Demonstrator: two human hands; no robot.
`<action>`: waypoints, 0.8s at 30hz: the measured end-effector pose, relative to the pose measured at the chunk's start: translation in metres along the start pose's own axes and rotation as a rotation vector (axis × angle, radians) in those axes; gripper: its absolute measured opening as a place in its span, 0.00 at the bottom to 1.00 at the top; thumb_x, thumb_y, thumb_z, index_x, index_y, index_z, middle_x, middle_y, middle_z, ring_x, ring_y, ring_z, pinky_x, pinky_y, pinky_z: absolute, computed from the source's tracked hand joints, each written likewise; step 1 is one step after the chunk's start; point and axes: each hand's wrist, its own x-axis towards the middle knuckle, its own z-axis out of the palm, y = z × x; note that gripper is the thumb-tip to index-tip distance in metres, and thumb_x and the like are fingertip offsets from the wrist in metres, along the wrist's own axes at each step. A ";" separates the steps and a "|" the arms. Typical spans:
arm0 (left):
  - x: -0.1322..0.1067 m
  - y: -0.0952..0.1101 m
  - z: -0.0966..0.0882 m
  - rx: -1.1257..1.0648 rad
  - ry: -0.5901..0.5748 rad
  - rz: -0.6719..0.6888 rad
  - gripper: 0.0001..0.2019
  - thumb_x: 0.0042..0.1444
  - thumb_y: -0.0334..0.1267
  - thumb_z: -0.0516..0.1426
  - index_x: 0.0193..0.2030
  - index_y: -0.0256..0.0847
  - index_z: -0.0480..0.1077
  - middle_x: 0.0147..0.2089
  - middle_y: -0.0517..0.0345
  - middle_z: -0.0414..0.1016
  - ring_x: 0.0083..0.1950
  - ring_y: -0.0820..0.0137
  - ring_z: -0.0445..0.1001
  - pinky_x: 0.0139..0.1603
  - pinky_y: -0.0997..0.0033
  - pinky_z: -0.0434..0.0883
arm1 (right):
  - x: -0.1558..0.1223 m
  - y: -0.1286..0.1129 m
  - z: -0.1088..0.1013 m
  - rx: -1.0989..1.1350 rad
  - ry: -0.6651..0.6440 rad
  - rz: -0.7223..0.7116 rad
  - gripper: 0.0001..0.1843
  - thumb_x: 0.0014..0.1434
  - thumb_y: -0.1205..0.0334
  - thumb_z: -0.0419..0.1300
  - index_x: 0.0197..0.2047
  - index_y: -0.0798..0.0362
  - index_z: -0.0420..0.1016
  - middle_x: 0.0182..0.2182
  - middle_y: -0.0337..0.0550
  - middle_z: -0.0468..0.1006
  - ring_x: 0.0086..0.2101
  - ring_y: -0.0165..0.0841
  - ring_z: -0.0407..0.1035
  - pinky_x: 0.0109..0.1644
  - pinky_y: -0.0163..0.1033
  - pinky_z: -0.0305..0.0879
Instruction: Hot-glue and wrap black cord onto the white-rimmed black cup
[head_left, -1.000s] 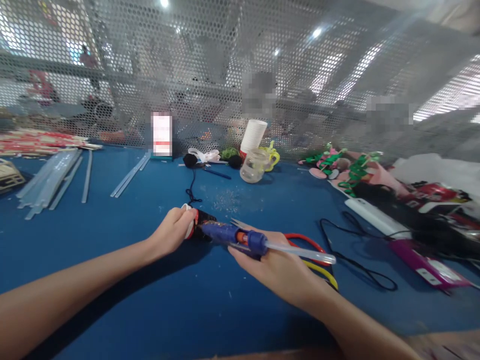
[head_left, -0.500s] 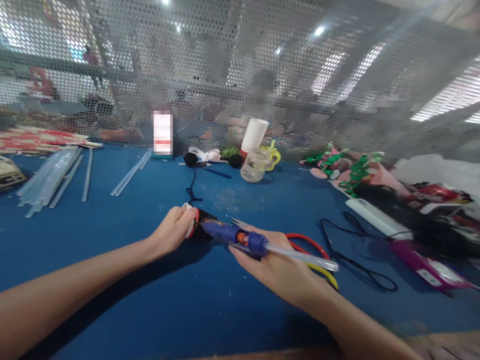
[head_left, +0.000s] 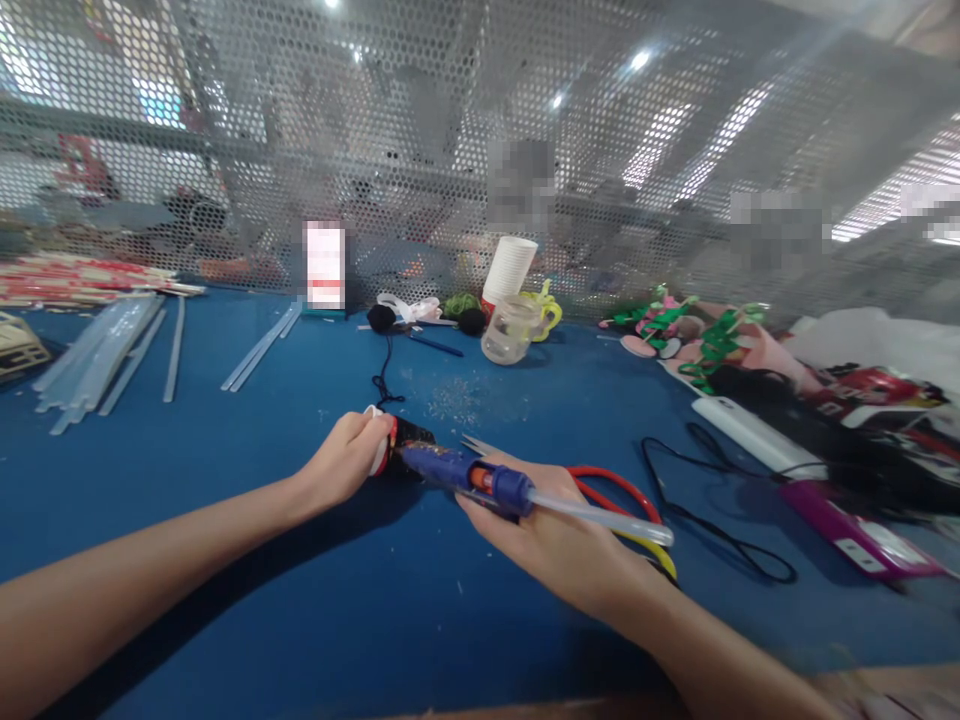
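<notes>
My left hand [head_left: 351, 455] is closed around the white-rimmed end of a small red paper cup [head_left: 391, 447], its other end covered in black yarn [head_left: 414, 436]. A black strand runs from there to a dark yarn ball [head_left: 381, 318] at the back. In my right hand [head_left: 555, 530] is a blue hot glue gun [head_left: 457, 468], a clear glue stick [head_left: 600, 515] poking out behind. The gun's nozzle is at the yarn-covered side; whether it touches is unclear. Scissors with red and yellow handles [head_left: 619, 487] lie on the table partly beneath my right hand.
Glue sticks [head_left: 101, 355] are piled at left. A lit phone [head_left: 325, 265] stands at the back, near stacked paper cups [head_left: 511, 270] and a clear plastic cup [head_left: 508, 332]. At right lie a white power strip [head_left: 757, 436], a black cord [head_left: 720, 535] and a purple box [head_left: 847, 530].
The glue gun and my right hand have shifted very slightly to the left. My left hand and the cup look still.
</notes>
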 end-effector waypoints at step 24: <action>-0.002 0.002 0.000 0.023 -0.007 0.012 0.17 0.50 0.44 0.41 0.15 0.39 0.52 0.15 0.66 0.48 0.18 0.77 0.48 0.19 0.76 0.48 | 0.001 -0.002 -0.002 0.009 -0.035 0.044 0.06 0.52 0.64 0.51 0.25 0.53 0.65 0.21 0.37 0.68 0.23 0.28 0.60 0.28 0.33 0.56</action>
